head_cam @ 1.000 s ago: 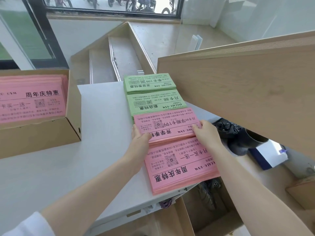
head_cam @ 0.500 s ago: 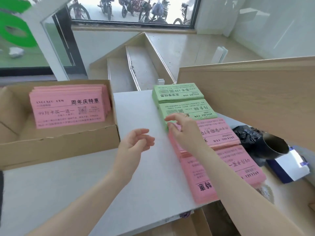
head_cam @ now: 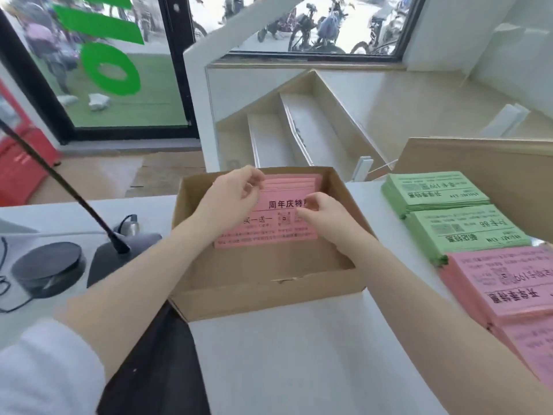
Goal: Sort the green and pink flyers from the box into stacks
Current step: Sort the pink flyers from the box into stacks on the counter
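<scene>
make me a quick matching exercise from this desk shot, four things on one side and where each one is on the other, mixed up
Things:
1. cardboard box
2. green flyers
3. pink stack
4. hands

Places:
A. near right edge of the desk
B. over the pink flyers in the box
C. middle of the desk
D. far right, beyond the pink stack

Pairs: 1-C, 2-D, 3-A, 4-B
</scene>
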Demonstrator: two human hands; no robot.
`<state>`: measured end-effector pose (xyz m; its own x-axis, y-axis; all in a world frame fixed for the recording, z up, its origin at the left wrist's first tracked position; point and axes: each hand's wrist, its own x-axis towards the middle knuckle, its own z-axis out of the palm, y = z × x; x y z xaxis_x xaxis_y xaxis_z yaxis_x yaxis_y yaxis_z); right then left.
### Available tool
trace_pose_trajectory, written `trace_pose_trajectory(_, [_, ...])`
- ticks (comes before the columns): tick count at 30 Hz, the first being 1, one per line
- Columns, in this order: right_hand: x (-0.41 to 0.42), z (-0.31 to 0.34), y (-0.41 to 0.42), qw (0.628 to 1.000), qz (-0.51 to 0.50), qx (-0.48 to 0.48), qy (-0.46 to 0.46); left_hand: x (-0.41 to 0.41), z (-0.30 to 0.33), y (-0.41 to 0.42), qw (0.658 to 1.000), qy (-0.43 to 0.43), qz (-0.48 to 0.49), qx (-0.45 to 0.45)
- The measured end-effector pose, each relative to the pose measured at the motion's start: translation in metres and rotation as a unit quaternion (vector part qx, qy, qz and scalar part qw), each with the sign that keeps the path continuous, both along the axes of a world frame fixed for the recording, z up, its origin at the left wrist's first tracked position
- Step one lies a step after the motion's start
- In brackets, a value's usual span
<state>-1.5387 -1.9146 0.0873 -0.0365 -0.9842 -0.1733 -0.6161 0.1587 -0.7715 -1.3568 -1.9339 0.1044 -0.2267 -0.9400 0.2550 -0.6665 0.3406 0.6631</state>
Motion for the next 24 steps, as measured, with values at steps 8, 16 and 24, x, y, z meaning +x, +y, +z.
trace_pose_trajectory(8, [-0.001,-0.044,-0.066,0.968,-0.175,0.112,-0.137,0.022,-0.05,-0.056,0.852,-0.492,-0.18,-0.009])
trace_pose_trajectory(16, [0.012,-0.033,-0.043,0.978,-0.168,0.062,-0.107,0.012,-0.061,-0.06,0.851,-0.499,-0.156,-0.047])
trace_pose_trajectory(24, [0.013,-0.026,-0.023,0.98,-0.153,0.045,-0.116,0.01,-0.062,-0.053,0.853,-0.499,-0.135,-0.068])
